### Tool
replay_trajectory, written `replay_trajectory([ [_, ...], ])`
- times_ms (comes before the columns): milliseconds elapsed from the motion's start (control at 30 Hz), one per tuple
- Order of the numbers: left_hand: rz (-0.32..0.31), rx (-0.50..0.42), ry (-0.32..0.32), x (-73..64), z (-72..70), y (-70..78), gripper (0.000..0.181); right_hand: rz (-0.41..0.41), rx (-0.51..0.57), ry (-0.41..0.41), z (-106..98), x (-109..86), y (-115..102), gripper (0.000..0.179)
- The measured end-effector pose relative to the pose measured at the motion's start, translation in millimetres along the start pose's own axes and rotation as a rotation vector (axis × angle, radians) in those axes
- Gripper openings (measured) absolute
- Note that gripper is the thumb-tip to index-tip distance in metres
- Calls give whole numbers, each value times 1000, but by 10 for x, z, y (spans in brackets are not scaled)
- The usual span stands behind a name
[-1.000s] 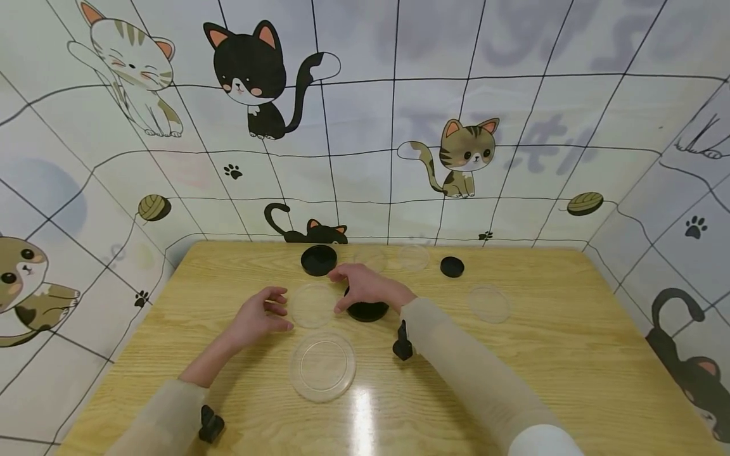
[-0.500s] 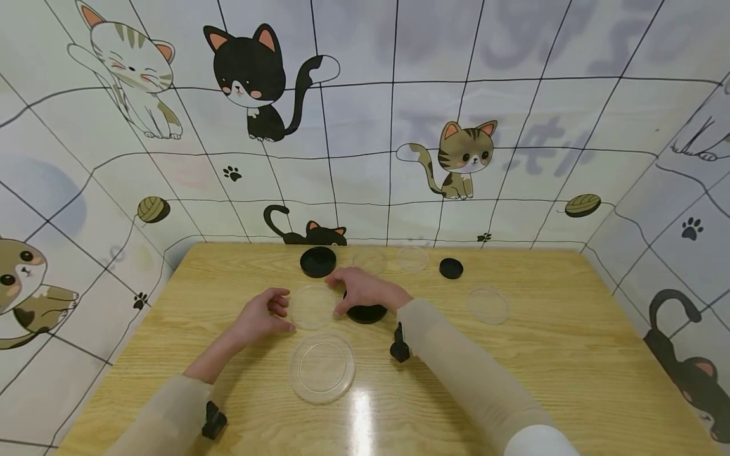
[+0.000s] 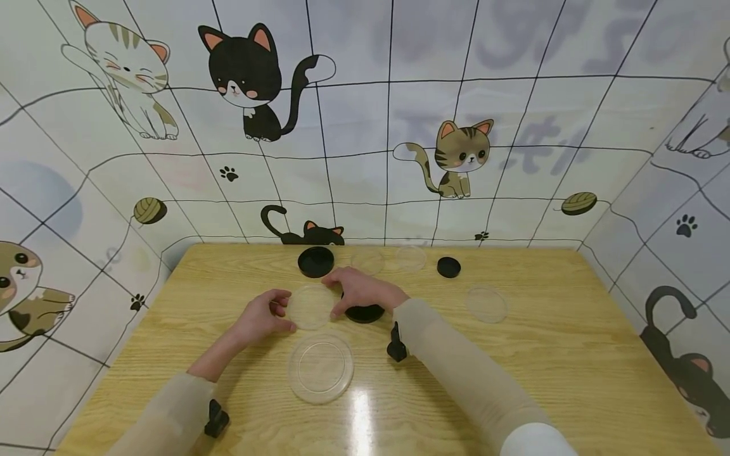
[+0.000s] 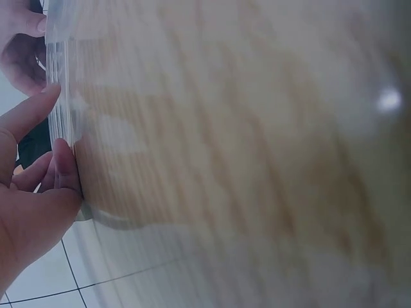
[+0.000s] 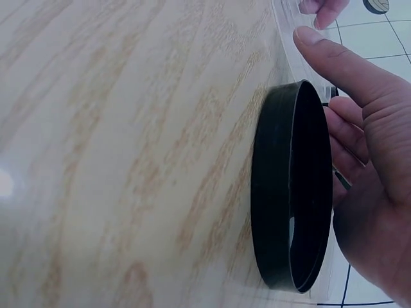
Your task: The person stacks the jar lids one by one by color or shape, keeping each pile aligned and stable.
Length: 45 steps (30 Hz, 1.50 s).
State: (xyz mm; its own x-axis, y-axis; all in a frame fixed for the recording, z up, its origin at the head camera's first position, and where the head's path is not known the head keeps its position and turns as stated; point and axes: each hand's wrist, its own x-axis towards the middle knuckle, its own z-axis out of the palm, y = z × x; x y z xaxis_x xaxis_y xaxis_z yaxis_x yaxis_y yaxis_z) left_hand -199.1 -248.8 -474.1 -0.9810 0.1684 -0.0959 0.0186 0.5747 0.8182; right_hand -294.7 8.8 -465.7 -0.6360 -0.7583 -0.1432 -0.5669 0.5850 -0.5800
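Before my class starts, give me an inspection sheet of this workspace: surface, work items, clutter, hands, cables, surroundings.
Surface: pale wood-grained tabletop, with a bright reflection near the front.
Job's things: transparent round plastic-looking dish; beside it, a shallow black round dish, partly hidden by the right hand.
Clutter: four more transparent round pieces; two more black round pieces.
Hands: left hand and right hand at opposite sides of the transparent dish; grip unclear.
Cables: nothing seen.
Surroundings: white cat-print wall covering behind and at both sides.

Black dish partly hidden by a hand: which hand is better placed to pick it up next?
Probably the right hand: it overlaps the black dish in the head view, while the left hand lies farther off, across the clear round piece.
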Motion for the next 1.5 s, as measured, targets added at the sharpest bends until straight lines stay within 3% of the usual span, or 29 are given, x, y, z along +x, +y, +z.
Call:
replay_trajectory([
  [500,16,-13,-1,-3,-8,-28,69,-7,8,9,15,18,-15,74],
  [733,53,-46,13,-75,-81,1,70,-11,75,26,10,15,-62,76],
  [933,48,-106,17,-149,-131,97,70,-27,148,45,-7,-47,-109,76],
  [1267,70,-169,-17,-367,-227,209,72,-91,269,101,-73,-331,-294,74],
  [1500,72,-195,-49,-590,-191,366,72,-94,362,138,-3,-598,-387,73],
])
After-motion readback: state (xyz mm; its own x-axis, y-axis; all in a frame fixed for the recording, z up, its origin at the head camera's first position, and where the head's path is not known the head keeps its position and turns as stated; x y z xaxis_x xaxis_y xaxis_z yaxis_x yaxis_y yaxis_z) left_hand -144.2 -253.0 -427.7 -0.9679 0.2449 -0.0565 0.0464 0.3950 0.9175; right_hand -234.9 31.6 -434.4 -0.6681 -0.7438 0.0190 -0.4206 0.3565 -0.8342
